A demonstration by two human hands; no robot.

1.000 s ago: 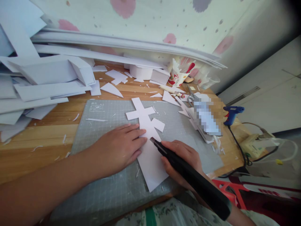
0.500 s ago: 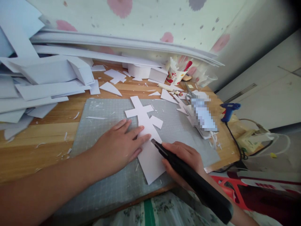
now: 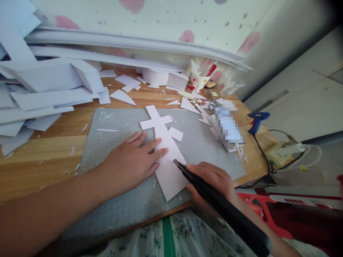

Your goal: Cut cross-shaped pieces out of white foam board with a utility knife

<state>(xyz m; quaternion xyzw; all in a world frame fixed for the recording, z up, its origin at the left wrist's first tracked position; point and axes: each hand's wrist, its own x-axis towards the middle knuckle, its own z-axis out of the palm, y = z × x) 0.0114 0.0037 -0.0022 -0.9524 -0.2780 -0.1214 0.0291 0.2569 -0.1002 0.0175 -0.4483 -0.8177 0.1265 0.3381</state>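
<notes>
A white foam board piece, cut with a cross-shaped upper end, lies slanted on the grey cutting mat. My left hand rests flat with fingers spread, its fingertips pressing on the board's left side. In my right hand is a black utility knife, its short blade pointing up and left over the middle of the board. Whether the blade tip touches the surface I cannot tell. A small white offcut lies against the board's right edge.
Stacked white boards fill the left side. Scraps, a patterned cup of tools and scissors lie along the back. A blurred-out phone lies on the right, beside a blue glue gun with its cable.
The knife and my right hand have shifted slightly down and right relative to the board. My left hand stays on the board. The whole view has tilted a little.
</notes>
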